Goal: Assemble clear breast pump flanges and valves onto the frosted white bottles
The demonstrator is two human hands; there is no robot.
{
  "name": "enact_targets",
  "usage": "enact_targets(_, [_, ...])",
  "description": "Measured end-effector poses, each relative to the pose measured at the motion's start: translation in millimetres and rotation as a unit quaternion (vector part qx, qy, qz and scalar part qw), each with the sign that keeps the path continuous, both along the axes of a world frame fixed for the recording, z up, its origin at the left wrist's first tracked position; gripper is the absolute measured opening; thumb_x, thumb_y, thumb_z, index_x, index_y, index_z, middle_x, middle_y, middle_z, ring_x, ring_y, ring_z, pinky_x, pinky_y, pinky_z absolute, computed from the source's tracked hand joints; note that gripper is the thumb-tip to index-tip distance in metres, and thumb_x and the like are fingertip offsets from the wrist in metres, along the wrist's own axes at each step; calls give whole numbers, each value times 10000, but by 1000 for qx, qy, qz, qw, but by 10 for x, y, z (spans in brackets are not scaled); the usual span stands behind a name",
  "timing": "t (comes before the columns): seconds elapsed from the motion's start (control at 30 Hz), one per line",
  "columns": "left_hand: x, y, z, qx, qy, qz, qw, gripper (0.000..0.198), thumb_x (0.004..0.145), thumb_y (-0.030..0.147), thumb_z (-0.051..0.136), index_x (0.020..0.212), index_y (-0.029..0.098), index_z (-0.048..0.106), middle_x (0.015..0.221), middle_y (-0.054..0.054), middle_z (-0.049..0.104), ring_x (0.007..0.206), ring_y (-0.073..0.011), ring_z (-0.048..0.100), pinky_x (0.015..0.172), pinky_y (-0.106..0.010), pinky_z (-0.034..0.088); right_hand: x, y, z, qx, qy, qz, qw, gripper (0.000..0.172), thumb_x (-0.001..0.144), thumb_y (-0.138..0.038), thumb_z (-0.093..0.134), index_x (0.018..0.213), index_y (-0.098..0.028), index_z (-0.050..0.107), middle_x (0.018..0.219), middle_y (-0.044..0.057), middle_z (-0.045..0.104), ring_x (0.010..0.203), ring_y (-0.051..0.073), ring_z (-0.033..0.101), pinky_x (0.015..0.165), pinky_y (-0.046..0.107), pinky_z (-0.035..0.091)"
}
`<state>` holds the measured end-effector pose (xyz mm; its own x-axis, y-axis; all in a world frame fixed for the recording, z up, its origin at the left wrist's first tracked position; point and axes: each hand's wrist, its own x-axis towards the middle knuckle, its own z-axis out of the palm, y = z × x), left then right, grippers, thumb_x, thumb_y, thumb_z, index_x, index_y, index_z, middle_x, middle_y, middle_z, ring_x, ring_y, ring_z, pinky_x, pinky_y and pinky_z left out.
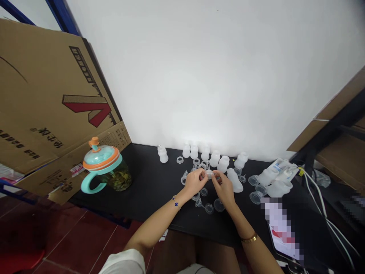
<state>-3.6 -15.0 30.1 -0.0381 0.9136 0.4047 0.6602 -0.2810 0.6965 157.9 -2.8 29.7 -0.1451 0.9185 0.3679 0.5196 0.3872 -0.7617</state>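
Note:
Between my two hands is a small clear ring-shaped bottle collar (209,174), held just above the black table. My left hand (195,182) pinches its left side, and my right hand (224,187) grips its right side. Whether another part sits inside the collar is too small to tell. Behind the hands stand several frosted white baby bottles (223,163) without caps. One more bottle (235,180) lies tilted just right of my right hand. Loose clear rings (180,160) and a nipple-like part (199,203) are scattered around and below my hands.
At far left on the black table (148,190) is a big teal-and-orange jug (107,167) with leaves inside. A bottle with a clear top (162,154) stands near the wall. To the right are larger bottles (279,187), a phone (282,232) and white cables (316,190). A cardboard box (42,95) leans at left.

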Motion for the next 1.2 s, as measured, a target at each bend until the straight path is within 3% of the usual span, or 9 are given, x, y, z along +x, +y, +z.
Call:
enact_targets(0.27, [-9, 2, 16, 9, -82, -27, 996, 152, 899, 359, 594, 939, 218, 636, 842, 8, 699, 648, -118, 630, 587, -215, 463, 5, 12, 3, -15, -5, -2, 1000, 406, 922, -550, 485, 988, -188, 656, 862, 74, 714, 637, 198, 602, 631, 311, 439])
enact_targets(0.57, [1, 20, -25, 9, -88, -40, 995, 221, 857, 281, 619, 1068, 224, 586, 1014, -11, 713, 663, -111, 661, 572, -214, 499, -3, 7, 4, -14, 2, 29, 999, 377, 934, -537, 490, 954, -202, 662, 829, 59, 719, 623, 195, 602, 601, 294, 425])
enact_targets(1.2, [3, 13, -30, 9, -92, -40, 995, 164, 858, 276, 618, 1008, 222, 578, 943, -4, 735, 666, -123, 668, 589, -217, 487, 0, 14, -15, -3, -4, 31, 1000, 373, 933, -545, 498, 904, -206, 651, 768, 41, 698, 600, 179, 582, 579, 280, 415])
